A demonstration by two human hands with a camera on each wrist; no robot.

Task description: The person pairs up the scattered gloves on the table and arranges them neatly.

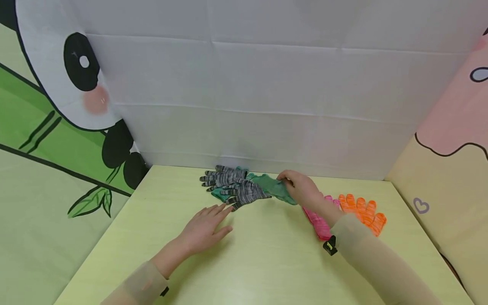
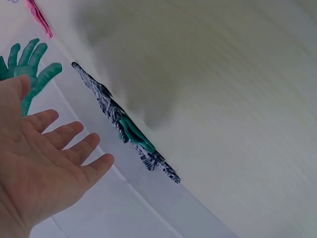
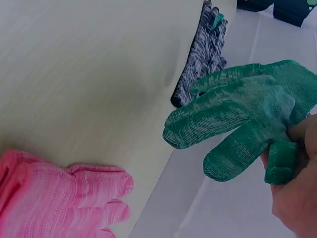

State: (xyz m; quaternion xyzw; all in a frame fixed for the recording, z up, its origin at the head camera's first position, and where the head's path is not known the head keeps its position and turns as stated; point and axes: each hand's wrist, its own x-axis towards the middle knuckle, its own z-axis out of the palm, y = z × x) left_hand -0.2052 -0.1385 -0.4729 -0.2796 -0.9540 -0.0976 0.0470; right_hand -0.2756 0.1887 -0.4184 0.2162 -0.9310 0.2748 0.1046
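My right hand [image 1: 303, 188] pinches a green knit glove [image 1: 271, 186] at the back of the table. In the right wrist view that green glove [image 3: 237, 116] hangs from the fingers with its finger ends spread. To its left lie black-and-grey mottled gloves [image 1: 248, 192], overlapping one another, with more green fabric [image 1: 218, 194] showing from beneath them. My left hand [image 1: 203, 228] is held palm down, fingers extended, its fingertips close by the near edge of the mottled gloves. The left wrist view shows this left hand [image 2: 54, 168] holding nothing.
Partly behind the right forearm lies a pink glove [image 1: 319, 222], with an orange glove [image 1: 364, 212] to its right. A white fabric panel [image 1: 248, 84] rises along the table's back edge. Printed panels stand at both sides of the pale table [image 1: 259, 262].
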